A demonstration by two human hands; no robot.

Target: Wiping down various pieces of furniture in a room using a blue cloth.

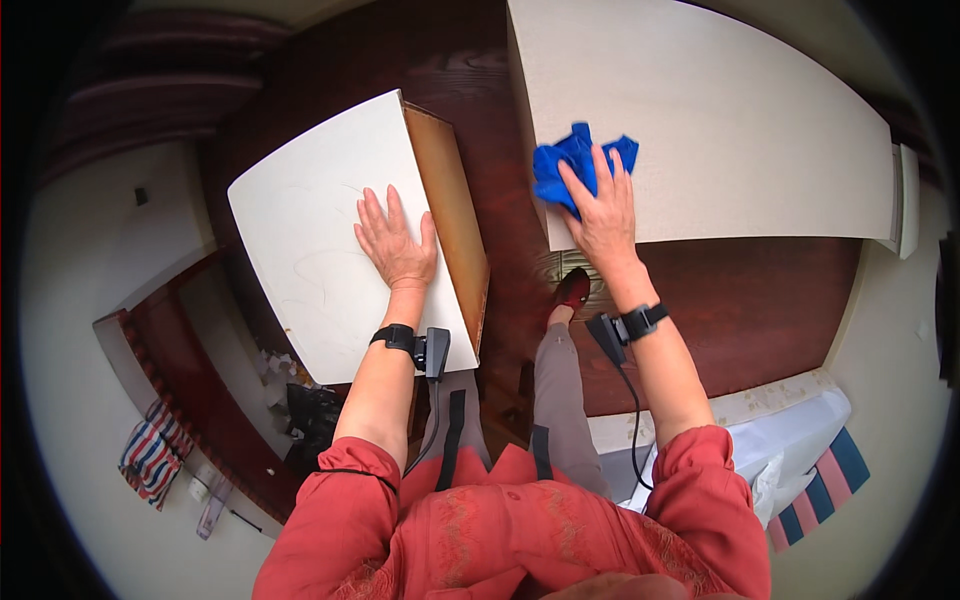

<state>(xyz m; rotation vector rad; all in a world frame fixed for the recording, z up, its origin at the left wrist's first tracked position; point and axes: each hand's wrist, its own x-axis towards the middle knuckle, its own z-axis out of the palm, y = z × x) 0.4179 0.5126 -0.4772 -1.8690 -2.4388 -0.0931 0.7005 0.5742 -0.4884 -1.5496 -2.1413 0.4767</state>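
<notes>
We note the right hand (606, 222) holding a bunched blue cloth (552, 172) on the cabinet (730, 130), at its near-left corner; left hand (396, 248) spread wide on the scuffed box (300, 230), left of the cabinet. Wiping seems unfinished; extent unclear.

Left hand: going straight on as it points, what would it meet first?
The left hand's way looks free over the white panel to its far edge; dark floor lies beyond, at unclear depth.
</notes>
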